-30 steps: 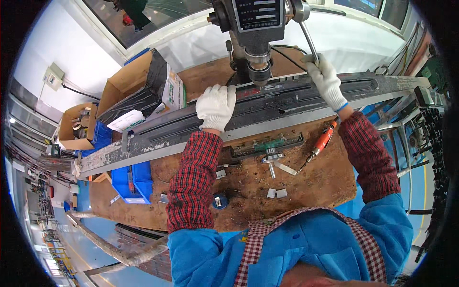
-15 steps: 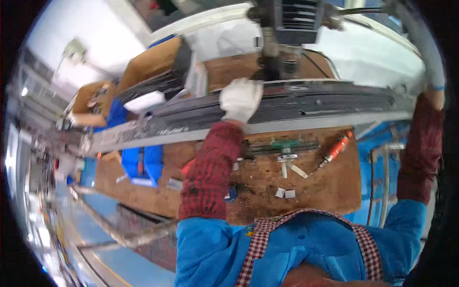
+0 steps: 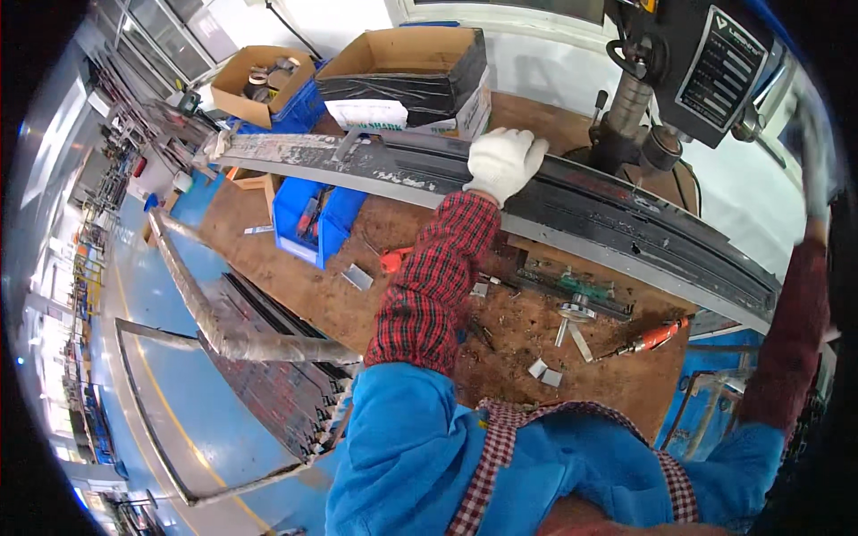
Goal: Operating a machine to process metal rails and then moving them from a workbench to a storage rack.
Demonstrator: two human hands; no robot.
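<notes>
My left hand [image 3: 505, 163], in a white glove, grips a long dark metal profile [image 3: 617, 214] with a pale front edge. The profile lies across the wooden bench and passes under a drill press [image 3: 715, 71], just right of the hand. The fingers curl over its far side. My right hand [image 3: 811, 134] is raised at the far right, beside the drill press and near its handle [image 3: 749, 125]. Motion smears that hand, so its fingers do not show clearly.
On the wooden bench [image 3: 429, 313] lie a green-and-metal clamp [image 3: 585, 290], a red-orange air tool [image 3: 657, 335], small metal pieces [image 3: 543, 372] and a blue bin [image 3: 313, 219]. Behind the profile stand a large cardboard box [image 3: 402, 71] and a smaller box [image 3: 259, 85]. A wrapped rail [image 3: 192, 286] edges the left side.
The whole view has turned, so the profile now slopes down to the right and the drill press appears farther right. My left hand stays on the profile; my right stays raised.
</notes>
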